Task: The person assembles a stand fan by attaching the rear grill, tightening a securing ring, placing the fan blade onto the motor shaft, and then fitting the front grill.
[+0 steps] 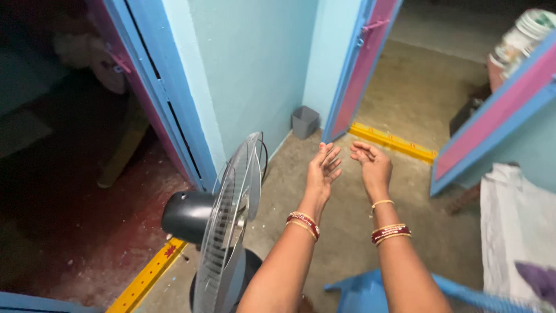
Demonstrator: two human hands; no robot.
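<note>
Grey bin (304, 121) in corner (by pink-blue door (363, 64)); yellow threshold strip (394, 142); white cloth (515, 226) at right.

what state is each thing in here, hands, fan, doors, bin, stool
left hand: open, empty, fingers spread, held in the air
right hand: empty, fingers loosely curled, touching nothing
fan: upright on the floor; whether it spins cannot be told
left door: open onto a dark room
right door: open
grey bin: upright in the corner, contents hidden
blue stool: upright
</note>
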